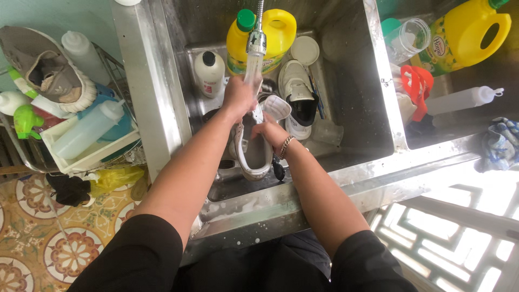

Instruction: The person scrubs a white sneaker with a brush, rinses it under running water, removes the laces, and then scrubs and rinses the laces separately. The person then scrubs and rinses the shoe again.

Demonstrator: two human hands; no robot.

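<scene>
From the head camera, a white shoe [254, 154] sits in the steel sink [351, 81], its long axis running near to far, its opening up, under the tap [256, 40]. The left hand [239, 97] is clenched on its far end; the right hand [268, 132] grasps its right side. A second shoe [297, 97] lies just right. A yellow jug [270, 32] stands far. Patterned floor tiles [32, 238] show near left.

Shiny steel sink [335, 184], glossy yellow plastic jug [281, 30]
</scene>
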